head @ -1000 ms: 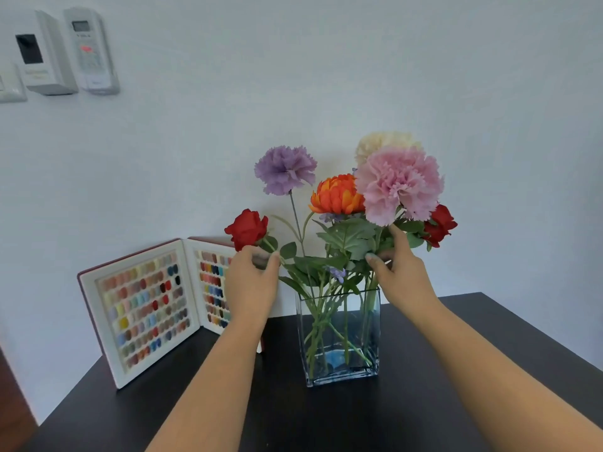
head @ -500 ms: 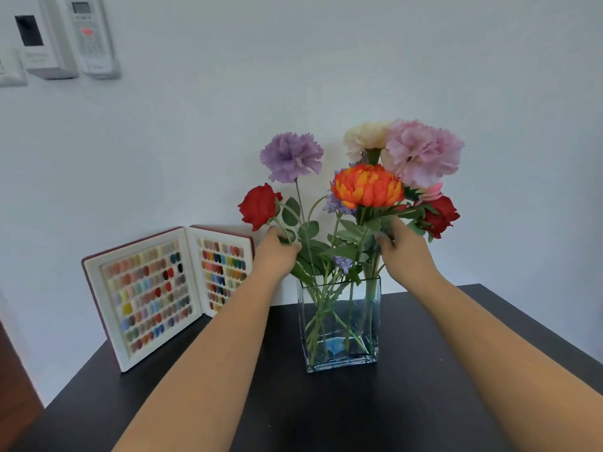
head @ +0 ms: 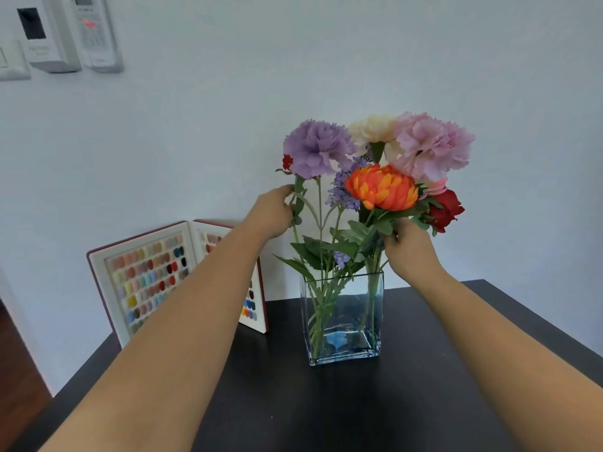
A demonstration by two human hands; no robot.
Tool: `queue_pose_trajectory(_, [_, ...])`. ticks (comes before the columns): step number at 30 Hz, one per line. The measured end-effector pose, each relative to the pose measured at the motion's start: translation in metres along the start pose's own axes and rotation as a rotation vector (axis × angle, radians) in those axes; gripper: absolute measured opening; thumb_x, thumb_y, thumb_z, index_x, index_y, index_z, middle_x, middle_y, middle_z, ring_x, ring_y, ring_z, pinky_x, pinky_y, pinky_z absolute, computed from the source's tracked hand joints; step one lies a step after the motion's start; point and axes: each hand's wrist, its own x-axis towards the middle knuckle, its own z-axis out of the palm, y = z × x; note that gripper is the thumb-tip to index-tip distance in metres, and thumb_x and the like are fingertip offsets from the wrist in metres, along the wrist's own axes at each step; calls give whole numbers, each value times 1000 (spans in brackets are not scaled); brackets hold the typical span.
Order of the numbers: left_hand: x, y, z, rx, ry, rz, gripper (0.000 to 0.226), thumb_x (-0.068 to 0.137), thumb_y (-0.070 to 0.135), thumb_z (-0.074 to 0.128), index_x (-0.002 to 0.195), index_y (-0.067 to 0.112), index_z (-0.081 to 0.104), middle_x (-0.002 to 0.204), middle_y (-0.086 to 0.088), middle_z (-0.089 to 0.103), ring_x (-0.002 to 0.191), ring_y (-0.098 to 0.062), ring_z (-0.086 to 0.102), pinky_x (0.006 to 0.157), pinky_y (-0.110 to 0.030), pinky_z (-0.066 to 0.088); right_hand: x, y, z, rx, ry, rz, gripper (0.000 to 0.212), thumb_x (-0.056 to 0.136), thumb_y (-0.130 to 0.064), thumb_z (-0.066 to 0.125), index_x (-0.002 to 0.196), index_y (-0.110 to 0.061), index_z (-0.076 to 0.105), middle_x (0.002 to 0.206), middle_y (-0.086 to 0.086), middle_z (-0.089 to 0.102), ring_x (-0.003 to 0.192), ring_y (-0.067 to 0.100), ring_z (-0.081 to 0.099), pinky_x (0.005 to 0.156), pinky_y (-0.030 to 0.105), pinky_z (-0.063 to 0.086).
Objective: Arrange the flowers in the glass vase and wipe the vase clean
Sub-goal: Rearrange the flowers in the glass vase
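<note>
A square glass vase (head: 342, 324) stands on the black table (head: 326, 402) with several flower stems in it. A purple carnation (head: 316, 148), a cream bloom (head: 375, 128), a pink carnation (head: 434, 145), an orange flower (head: 381, 187) and a red rose (head: 445, 210) rise above it. My left hand (head: 274, 212) pinches a green stem at the left, just under the purple carnation; a small red bloom (head: 287, 162) peeks out behind that carnation. My right hand (head: 408, 246) grips the stems below the orange flower.
An open book of coloured nail samples (head: 153, 278) leans against the white wall behind my left arm. Wall-mounted control boxes (head: 65, 31) sit at the top left. A wooden floor (head: 16, 363) shows past the table's left edge.
My left hand has risen along the left stem, and the red rose there has swung behind the purple carnation. The right-hand bunch is lifted and the orange flower now faces front.
</note>
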Motion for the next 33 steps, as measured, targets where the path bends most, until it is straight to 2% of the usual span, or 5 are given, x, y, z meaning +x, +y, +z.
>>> queue_pose_trajectory(8, [-27,-26,35,-221,239,-51,61,94,23,61,149,27,32,102,2,66,79,-2,61,51,-8,42,-5,2,2,40,43,-3,13,96,-15,49,100,-5,56,75,3,62,62,19,52,55,29,35])
queue_pose_trajectory(13, [-78,-19,71,-233,558,231,29,88,20,60,110,34,49,96,17,53,89,0,52,71,-17,46,-8,4,6,5,56,-8,15,95,-12,48,91,-3,60,72,8,59,66,30,53,56,30,30])
queue_pose_trajectory(17, [-77,-19,84,74,460,423,15,90,13,62,101,16,72,94,-1,60,88,-21,54,76,-41,45,-7,-3,8,-25,34,-17,16,94,-9,46,93,-1,60,85,19,65,74,34,54,60,31,32])
queue_pose_trajectory(23, [-53,-9,74,349,344,273,24,94,32,59,113,27,73,103,-4,52,95,-27,45,74,-34,36,-5,-3,4,-49,3,4,14,87,-1,45,75,-3,54,81,25,62,74,42,53,59,31,30])
queue_pose_trajectory(33, [-27,20,57,30,-209,-53,28,94,38,59,111,21,73,124,-11,64,119,-31,52,103,-43,40,-3,-3,9,-45,-14,-1,38,85,5,44,56,-17,36,57,2,44,62,27,42,49,27,25])
